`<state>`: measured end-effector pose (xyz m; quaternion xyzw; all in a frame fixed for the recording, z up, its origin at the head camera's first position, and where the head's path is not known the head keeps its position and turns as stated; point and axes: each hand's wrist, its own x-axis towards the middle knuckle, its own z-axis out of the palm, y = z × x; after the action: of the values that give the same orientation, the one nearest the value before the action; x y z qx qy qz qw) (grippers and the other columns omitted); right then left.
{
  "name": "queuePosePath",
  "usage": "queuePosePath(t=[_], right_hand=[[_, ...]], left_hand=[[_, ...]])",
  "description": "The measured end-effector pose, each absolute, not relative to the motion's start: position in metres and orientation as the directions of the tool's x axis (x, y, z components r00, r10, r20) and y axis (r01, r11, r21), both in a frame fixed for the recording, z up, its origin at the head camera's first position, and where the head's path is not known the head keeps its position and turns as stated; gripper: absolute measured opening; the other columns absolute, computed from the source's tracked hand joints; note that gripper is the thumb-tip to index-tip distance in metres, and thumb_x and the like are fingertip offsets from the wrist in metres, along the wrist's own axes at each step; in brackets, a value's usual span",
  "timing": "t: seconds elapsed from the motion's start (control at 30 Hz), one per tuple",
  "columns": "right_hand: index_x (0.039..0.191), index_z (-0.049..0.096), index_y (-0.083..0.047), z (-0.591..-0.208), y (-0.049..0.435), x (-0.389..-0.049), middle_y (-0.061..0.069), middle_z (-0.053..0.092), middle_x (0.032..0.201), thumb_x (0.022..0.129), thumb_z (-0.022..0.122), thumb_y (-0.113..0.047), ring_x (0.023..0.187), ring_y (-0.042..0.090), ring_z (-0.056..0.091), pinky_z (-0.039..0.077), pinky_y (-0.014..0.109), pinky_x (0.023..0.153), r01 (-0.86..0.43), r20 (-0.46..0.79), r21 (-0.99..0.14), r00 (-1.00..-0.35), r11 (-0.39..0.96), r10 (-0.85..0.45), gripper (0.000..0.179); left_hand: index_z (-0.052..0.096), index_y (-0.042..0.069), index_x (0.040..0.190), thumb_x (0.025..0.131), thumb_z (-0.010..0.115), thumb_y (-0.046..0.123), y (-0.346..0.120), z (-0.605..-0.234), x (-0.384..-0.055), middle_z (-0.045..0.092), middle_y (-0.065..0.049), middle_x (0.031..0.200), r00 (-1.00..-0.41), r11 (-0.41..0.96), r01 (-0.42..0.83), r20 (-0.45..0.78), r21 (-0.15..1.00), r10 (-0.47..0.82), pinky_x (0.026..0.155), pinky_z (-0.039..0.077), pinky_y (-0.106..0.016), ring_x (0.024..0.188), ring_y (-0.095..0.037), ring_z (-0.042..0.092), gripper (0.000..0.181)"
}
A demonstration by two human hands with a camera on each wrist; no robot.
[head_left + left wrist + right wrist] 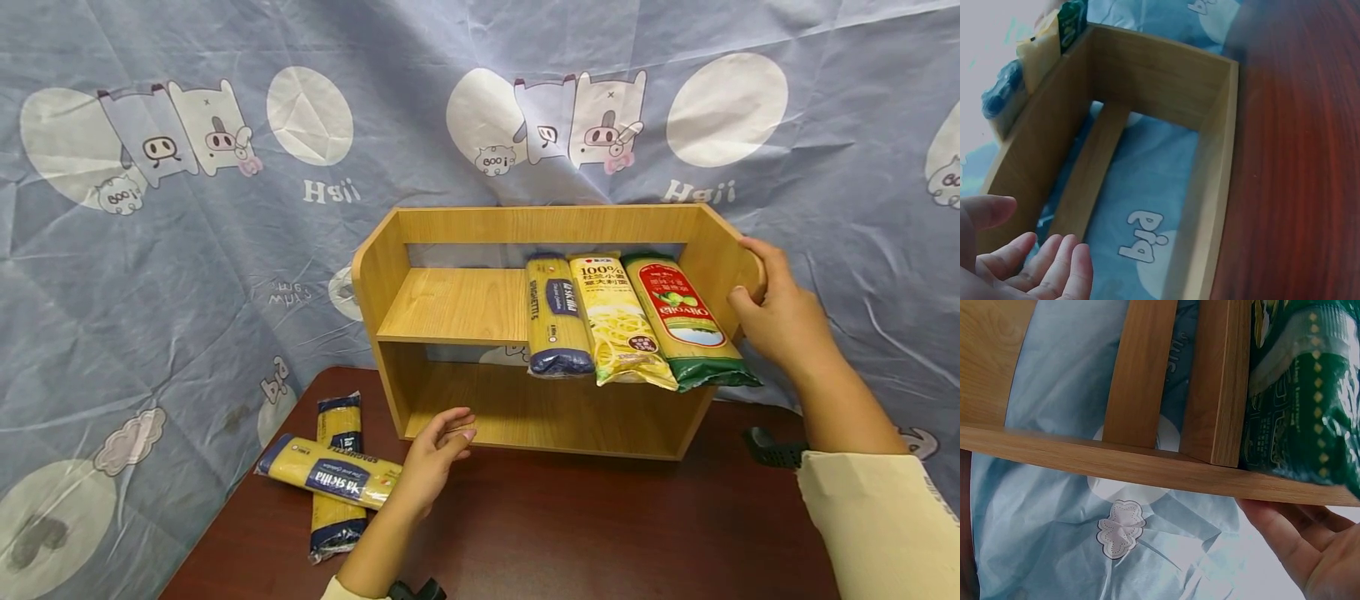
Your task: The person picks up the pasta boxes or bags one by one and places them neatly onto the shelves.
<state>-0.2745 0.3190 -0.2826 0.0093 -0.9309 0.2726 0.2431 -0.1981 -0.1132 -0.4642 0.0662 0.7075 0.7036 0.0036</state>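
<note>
My right hand [787, 312] grips the right side panel of a small two-tier wooden shelf [457, 304], with the thumb at the panel's front edge. On the upper tier, a blue-ended spaghetti pack [555, 333], a pale yellow pasta pack [622, 325] and a green-ended pasta pack with a red label [678, 304] lie side by side, their ends jutting past the front. The green-ended pack is nearest this hand. My left hand [431, 462] hovers before the shelf's lower front edge, fingers loosely bent, holding nothing; the left wrist view shows its palm and fingertips.
Left of the shelf, two more blue-ended spaghetti packs lie crossed on the dark red table [585, 517]: the upper pack [300, 458] rests over the lower pack [337, 529]. A blue printed cloth [405, 100] hangs behind the shelf and along the left.
</note>
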Motion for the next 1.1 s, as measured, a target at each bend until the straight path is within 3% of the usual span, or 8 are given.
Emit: queuePosePath(t=[0.43, 0.7, 0.9, 1.1], right_hand=[[0.16, 0.022, -0.034, -0.284, 0.319, -0.274, 0.04, 0.059, 0.105, 0.097, 0.046, -0.023, 0.089, 0.052, 0.057, 0.038, 0.042, 0.063, -0.156, 0.464, -0.501, -0.879, 0.851, 0.112, 0.068], [0.16, 0.022, -0.033, -0.283, 0.318, -0.275, 0.041, 0.059, 0.105, 0.097, 0.045, -0.023, 0.089, 0.052, 0.057, 0.039, 0.042, 0.063, -0.161, 0.465, -0.498, -0.879, 0.852, 0.106, 0.067], [0.16, 0.021, -0.033, -0.283, 0.319, -0.275, 0.04, 0.059, 0.106, 0.098, 0.045, -0.025, 0.09, 0.051, 0.057, 0.038, 0.042, 0.063, -0.155, 0.454, -0.506, -0.884, 0.848, 0.11, 0.067], [0.16, 0.021, -0.033, -0.283, 0.32, -0.275, 0.038, 0.059, 0.103, 0.098, 0.045, -0.024, 0.087, 0.05, 0.057, 0.038, 0.04, 0.062, -0.155, 0.458, -0.502, -0.882, 0.851, 0.11, 0.067]], left_hand=[[0.05, 0.005, 0.143, 0.101, 0.059, 0.018, -0.142, -0.49, -0.181, 0.058, -0.02, 0.142, -1.0, 0.028, 0.009, 0.009, 1.0, 0.01, 0.106, 0.048, -0.052, 0.132, -0.037, 0.055, 0.045], [0.051, 0.004, 0.143, 0.101, 0.061, 0.014, -0.161, -0.501, -0.172, 0.06, -0.017, 0.14, -0.996, 0.171, 0.032, 0.046, 0.985, -0.076, 0.102, 0.05, -0.033, 0.131, -0.037, 0.054, 0.045], [0.05, 0.005, 0.144, 0.101, 0.06, 0.014, -0.173, -0.507, -0.166, 0.06, -0.016, 0.139, -0.995, 0.203, -0.006, 0.014, 0.979, -0.099, 0.109, 0.046, -0.045, 0.132, -0.037, 0.054, 0.045], [0.048, -0.003, 0.144, 0.102, 0.056, 0.012, -0.181, -0.515, -0.157, 0.059, -0.025, 0.138, -0.985, 0.15, -0.091, -0.066, 0.984, -0.16, 0.096, 0.054, -0.041, 0.126, -0.034, 0.058, 0.045]])
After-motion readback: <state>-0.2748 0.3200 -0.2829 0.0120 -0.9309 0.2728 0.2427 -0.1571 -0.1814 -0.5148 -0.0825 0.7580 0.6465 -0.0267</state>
